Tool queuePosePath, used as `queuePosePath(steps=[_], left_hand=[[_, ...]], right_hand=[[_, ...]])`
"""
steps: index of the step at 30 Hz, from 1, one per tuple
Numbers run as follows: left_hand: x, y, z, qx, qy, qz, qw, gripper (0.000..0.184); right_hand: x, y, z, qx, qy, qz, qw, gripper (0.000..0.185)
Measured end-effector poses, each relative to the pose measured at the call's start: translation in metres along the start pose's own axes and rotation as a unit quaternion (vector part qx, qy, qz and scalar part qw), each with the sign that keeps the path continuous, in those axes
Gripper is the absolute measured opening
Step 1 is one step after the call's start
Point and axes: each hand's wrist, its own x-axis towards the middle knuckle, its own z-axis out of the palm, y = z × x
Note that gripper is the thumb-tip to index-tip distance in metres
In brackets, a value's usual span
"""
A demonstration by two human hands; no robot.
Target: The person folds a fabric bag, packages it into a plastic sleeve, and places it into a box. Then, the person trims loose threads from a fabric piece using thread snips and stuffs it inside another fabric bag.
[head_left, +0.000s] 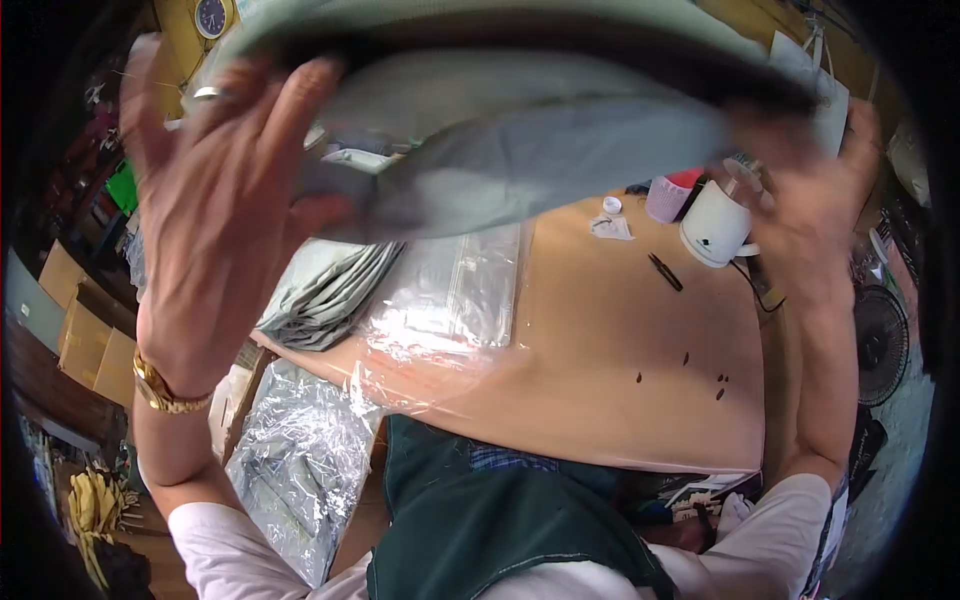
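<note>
A grey-green cloth [540, 165] is stretched between my raised hands above the far part of the table, its edges blurred by motion. My left hand [220, 190], with a ring and a gold watch, grips the cloth's left end between thumb and fingers. At the other end my right hand [810, 190] holds the cloth, though its fingertips are smeared. Below the cloth, a folded grey-green cloth [335, 290] lies on the table beside clear plastic bags [450, 290].
The brown table [600, 400] bears a white kettle [715, 225], a pink cup [665, 198], small black snips [665, 272] and several dark specks. A crumpled plastic-wrapped bundle [300, 450] lies at the front left. A black fan [880, 345] is at the right, and cardboard boxes [90, 335] stand left.
</note>
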Motion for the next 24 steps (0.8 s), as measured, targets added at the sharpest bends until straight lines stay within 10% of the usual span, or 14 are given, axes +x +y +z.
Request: queuePosePath(steps=[2, 6, 8, 10, 11, 15, 24], left_hand=[[-0.009, 0.022, 0.002, -0.069, -0.244, 0.077, 0.964, 0.083], [-0.016, 0.034, 0.024, -0.16, -0.453, 0.134, 0.866, 0.081], [-0.023, 0.039, 0.021, -0.148, -0.467, 0.146, 0.859, 0.072], [-0.022, 0.035, 0.017, -0.077, -0.428, 0.145, 0.889, 0.056], [-0.02, 0.047, 0.016, -0.119, -0.549, 0.147, 0.814, 0.057], [-0.024, 0.053, 0.008, -0.054, -0.183, -0.018, 0.981, 0.093], [-0.143, 0.178, 0.047, -0.295, -0.389, -0.01, 0.873, 0.084]], right_hand=[[0.004, -0.013, 0.005, -0.029, -0.359, 0.022, 0.933, 0.03], [0.02, 0.021, 0.018, 0.058, -0.245, 0.098, 0.963, 0.049], [0.026, 0.009, 0.0, -0.076, -0.013, -0.001, 0.997, 0.044], [0.021, 0.018, 0.008, -0.081, -0.018, 0.015, 0.996, 0.05], [0.01, 0.017, 0.019, -0.074, -0.033, 0.025, 0.996, 0.053], [-0.012, 0.01, 0.029, -0.11, -0.004, 0.052, 0.993, 0.061], [-0.106, -0.052, 0.128, 0.087, -0.182, 0.17, 0.965, 0.048]])
